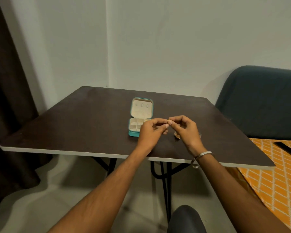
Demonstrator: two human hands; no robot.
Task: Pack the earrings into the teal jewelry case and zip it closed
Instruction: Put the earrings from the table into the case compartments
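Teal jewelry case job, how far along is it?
Done: the teal zip-up jewelry case lies open. In hand: the left hand and right hand pinch a small gold earring. Left: another gold piece on the dark table, then zipping.

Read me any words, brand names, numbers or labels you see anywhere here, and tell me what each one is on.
There is no readable text in this view.
Teal jewelry case: no logo or lettering shows on its shell or cream lining.
Small gold earring pinched between the left hand and right hand: too small to show any marking.
Dark flat object on the orange patterned cloth: no print visible.
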